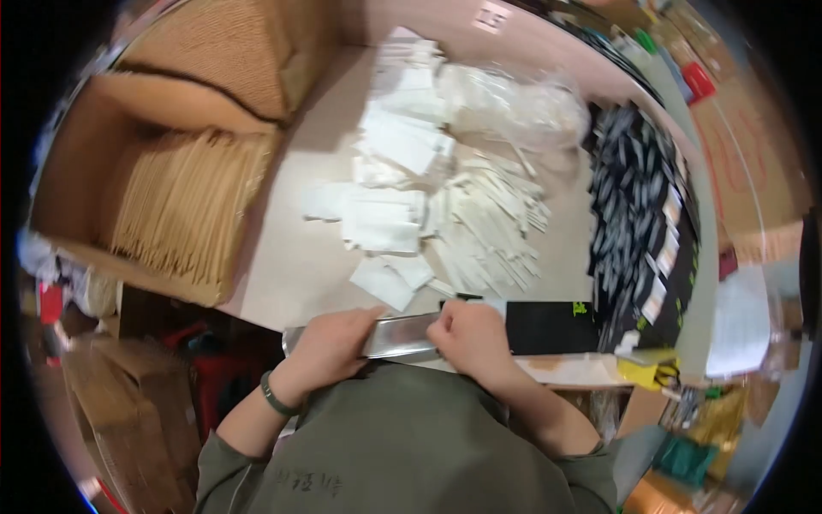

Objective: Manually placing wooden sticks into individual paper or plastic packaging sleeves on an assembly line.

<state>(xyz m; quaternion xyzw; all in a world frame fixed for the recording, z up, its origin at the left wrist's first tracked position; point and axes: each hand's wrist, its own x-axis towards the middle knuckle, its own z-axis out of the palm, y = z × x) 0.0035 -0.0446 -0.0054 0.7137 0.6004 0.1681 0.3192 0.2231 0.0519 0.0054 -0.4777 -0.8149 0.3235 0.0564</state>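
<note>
Nearest the camera is the wearer's dark olive garment [419, 437], with dark markings on its front. Just beyond it, at the near edge of the desk [282, 248], a shiny silver pouch [402, 336] extends crosswise between the two hands. The right hand [467, 334] is at the pouch's right end; its fingers are curled in, pinching the pouch with the thumb. The left hand [336, 338], with a dark band [275, 393] at the wrist, lies across the left part, and a short length of silver shows to its left. The left fingertips are hidden; whether they are pinched together cannot be told.

Just right of the right hand lies a flat black packet [548, 327] with a small yellow-green mark at its far right corner. Beyond the hands, loose white slips [383, 218] form an irregular column running toward the far side. To their right is a spread of narrow cream strips [488, 227], and past these a crumpled clear plastic bag [518, 107]. Dark packets [632, 201] stand close together along the right side. At left, an open cardboard box [77, 180] contains a tight row of brown flat pieces [184, 206].
</note>
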